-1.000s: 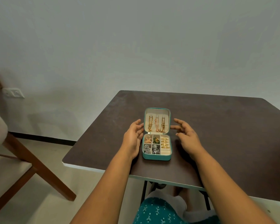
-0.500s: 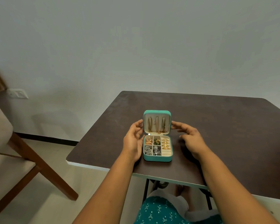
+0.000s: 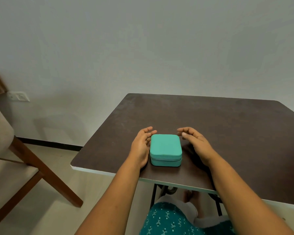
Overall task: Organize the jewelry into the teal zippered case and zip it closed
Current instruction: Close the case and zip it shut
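Observation:
The teal zippered case (image 3: pixel 165 148) lies on the dark brown table (image 3: pixel 227 133) near its front edge, with its lid folded down flat. The jewelry is hidden inside. A thin zipper seam runs along the front side. My left hand (image 3: pixel 141 146) lies against the case's left side, its fingers loosely bent near the back left corner. My right hand (image 3: pixel 194 141) hovers just right of the case with relaxed fingers reaching toward the back right corner, holding nothing.
A wooden chair (image 3: pixel 20 160) with a beige cushion stands to the left on the tiled floor. A white wall with a socket (image 3: pixel 19 96) is behind. My knees in teal patterned cloth (image 3: pixel 170 221) show under the table edge.
The lid, standing upright with necklaces showing before, has come down onto the base. Both hands followed it and now sit beside the closed case.

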